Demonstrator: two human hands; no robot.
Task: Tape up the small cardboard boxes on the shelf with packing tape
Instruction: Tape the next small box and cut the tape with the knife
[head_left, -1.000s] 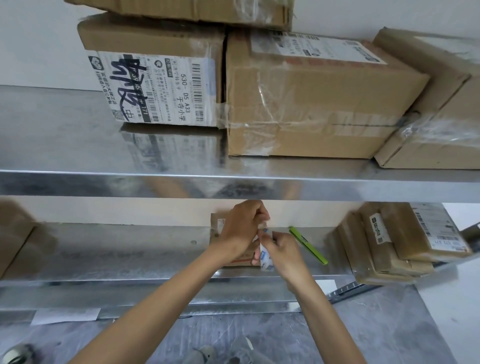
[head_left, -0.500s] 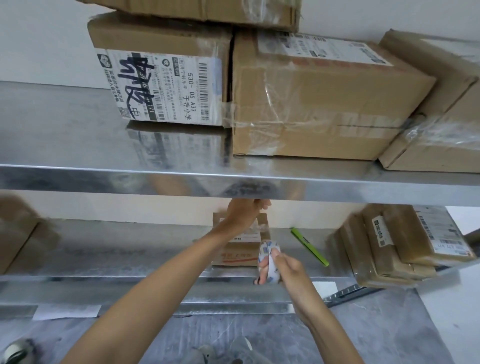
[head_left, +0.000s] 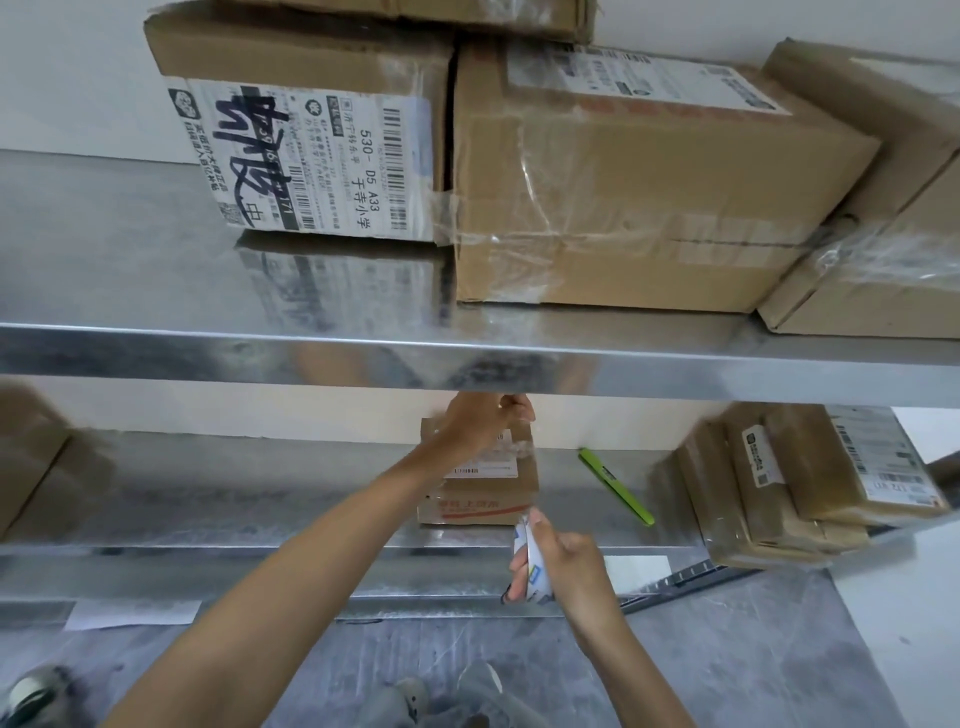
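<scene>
While my left hand (head_left: 483, 423) holds the box (head_left: 483, 493) by its far top edge, fingers curled over it, my right hand (head_left: 569, 561) grips the tape (head_left: 531, 569) roll. The roll is nearer me than the box, just off its front right corner. The box sits on the shelf (head_left: 260, 499) directly under the left hand. A clear strip seems to run from its top toward the roll, though glare makes that hard to confirm. I judge the box light and a little soft in the walls, likely to skid on the slick metal when the strip is pulled. It wants pinning from above, over the flaps, rather than a squeeze at the sides. Right of the right hand lies a green pen (head_left: 615, 486); farther right, a blurred stack of parcels (head_left: 779, 483). The upper shelf (head_left: 467, 358) cuts off my left fingertips, and the strip's free end cannot be made out.
</scene>
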